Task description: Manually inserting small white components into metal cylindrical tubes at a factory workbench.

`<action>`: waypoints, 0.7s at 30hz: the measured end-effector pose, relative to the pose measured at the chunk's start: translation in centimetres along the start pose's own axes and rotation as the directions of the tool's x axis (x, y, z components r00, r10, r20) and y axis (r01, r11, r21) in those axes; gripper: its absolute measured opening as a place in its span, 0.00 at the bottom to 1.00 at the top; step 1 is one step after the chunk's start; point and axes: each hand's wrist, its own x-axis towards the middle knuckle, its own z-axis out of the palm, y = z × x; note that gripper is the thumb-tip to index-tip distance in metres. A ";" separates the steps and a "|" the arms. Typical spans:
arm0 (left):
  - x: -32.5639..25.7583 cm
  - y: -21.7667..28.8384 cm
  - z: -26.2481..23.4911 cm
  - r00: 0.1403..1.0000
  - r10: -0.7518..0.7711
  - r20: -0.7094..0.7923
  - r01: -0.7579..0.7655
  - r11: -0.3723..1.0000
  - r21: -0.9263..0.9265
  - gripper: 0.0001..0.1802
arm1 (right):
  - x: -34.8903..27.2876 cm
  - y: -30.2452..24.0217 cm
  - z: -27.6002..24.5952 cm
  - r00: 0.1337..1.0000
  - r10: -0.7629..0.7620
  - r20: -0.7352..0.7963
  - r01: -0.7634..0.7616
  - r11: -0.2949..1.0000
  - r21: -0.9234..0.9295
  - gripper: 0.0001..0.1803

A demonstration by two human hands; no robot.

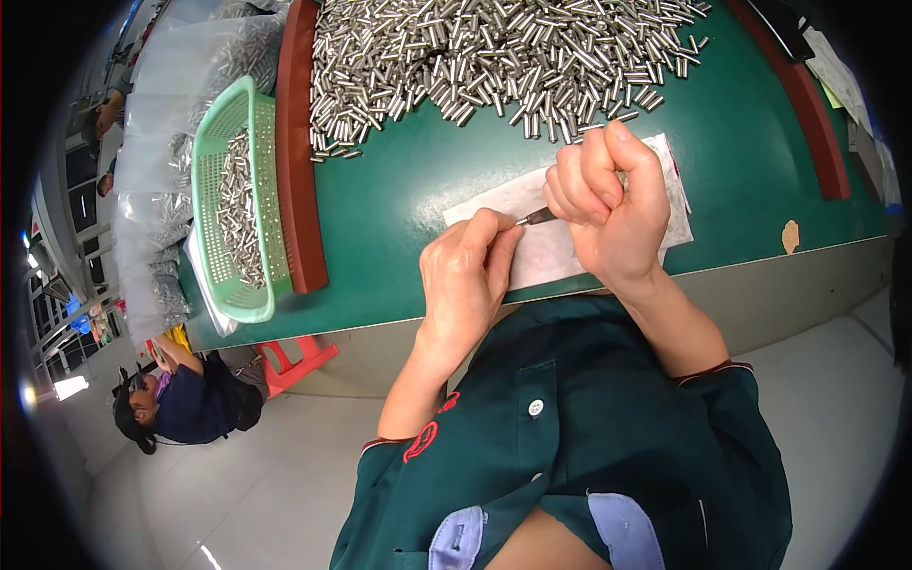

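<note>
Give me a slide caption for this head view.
Both hands pinch one small metal pin over a white sheet.

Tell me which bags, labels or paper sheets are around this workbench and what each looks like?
Clear plastic bags: stacked left of the green basket, holding small metal pins.
White sheet: flat on the green table, under both hands, rectangular.
Papers: far right edge, white and pale green.
Tan scrap: right on the table, small, irregular.

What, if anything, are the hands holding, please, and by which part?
One small metal pin, pinched at its ends between the left hand and right hand.
</note>
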 end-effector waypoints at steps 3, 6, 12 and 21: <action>0.0 -0.1 0.2 1.000 0.009 -0.019 -0.009 1.000 -0.010 0.06 | 0.0 0.2 0.1 1.000 -0.008 0.002 0.008 1.000 -0.025 0.22; -0.1 -0.2 0.2 1.000 0.005 -0.030 -0.006 1.000 -0.028 0.06 | -0.2 0.4 0.6 0.999 -0.048 0.010 0.049 0.995 -0.086 0.22; 0.1 -0.3 0.2 0.999 0.024 -0.023 -0.025 0.999 -0.041 0.06 | -0.8 1.0 1.7 0.985 -0.141 0.100 0.163 0.952 -0.261 0.21; -0.3 0.0 -1.1 0.966 -0.235 0.111 0.260 0.882 -0.393 0.06 | -0.4 0.9 0.7 0.990 -0.135 0.033 0.139 0.979 -0.152 0.23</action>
